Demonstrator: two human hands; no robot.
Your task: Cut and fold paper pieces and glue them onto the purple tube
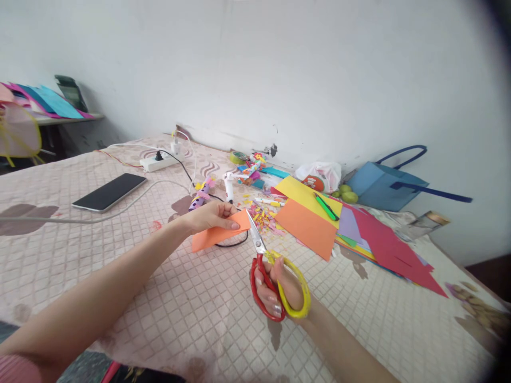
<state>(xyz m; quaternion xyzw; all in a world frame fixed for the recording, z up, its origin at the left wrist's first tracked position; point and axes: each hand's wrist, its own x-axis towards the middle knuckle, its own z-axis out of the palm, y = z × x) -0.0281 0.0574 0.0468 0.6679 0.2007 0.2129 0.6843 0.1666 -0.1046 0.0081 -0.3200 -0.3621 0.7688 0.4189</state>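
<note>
Between the thumb and fingers of my left hand is a strip of orange paper, its right end pointing at the blades. My right hand has its fingers through the loops of a pair of scissors, one handle red and the other yellow. The blades point up and away, their tips at the paper's right edge; whether they touch it I cannot tell. Beyond the hands lie paper scraps, a white glue gun and a purple decorated roll.
At right are an orange sheet, a yellow sheet, red paper, a green cutter and a blue bag. A tablet lies at left, near a power strip. A black cord runs behind the orange strip.
</note>
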